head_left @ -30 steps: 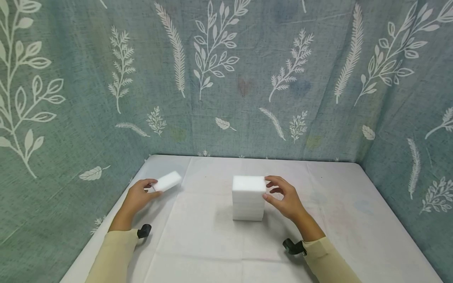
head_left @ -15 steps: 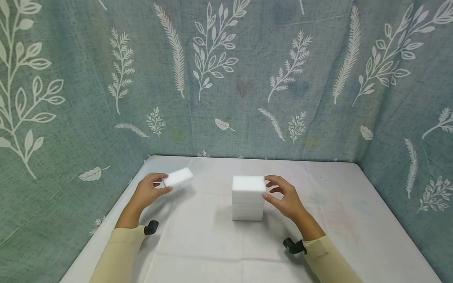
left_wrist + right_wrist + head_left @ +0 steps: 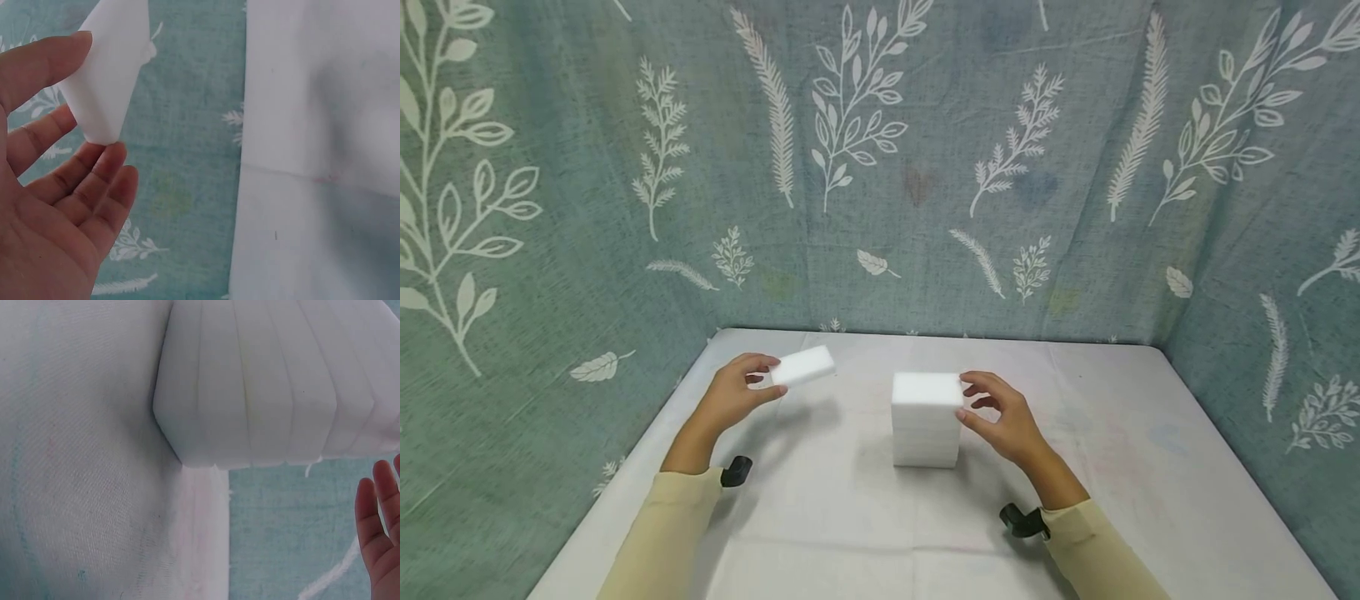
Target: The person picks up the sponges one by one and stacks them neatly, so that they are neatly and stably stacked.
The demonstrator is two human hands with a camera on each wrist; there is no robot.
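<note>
A white sponge (image 3: pixel 803 366) hangs tilted in the air at the left of the head view. My left hand (image 3: pixel 735 398) pinches its near end between thumb and fingers. In the left wrist view the thumb lies on one side of the sponge (image 3: pixel 112 69) and the fingertips on the other. A stack of white sponges (image 3: pixel 925 429) stands upright at the middle of the table. At the stack's top right edge, my right hand (image 3: pixel 1006 417) holds it lightly between thumb and index finger. Several layers of the stack (image 3: pixel 269 387) show in the right wrist view, with the other fingers extended beside it.
A white cloth (image 3: pixel 827 533) covers the table (image 3: pixel 1112 467). Green-blue curtains (image 3: pixel 917 183) with white leaf prints hang behind it and along both sides. Dark wrist cameras (image 3: pixel 737 472) sit at both sleeve cuffs.
My left hand has carried the sponge up and to the right, closer to the stack. The right hand and the stack have stayed in place.
</note>
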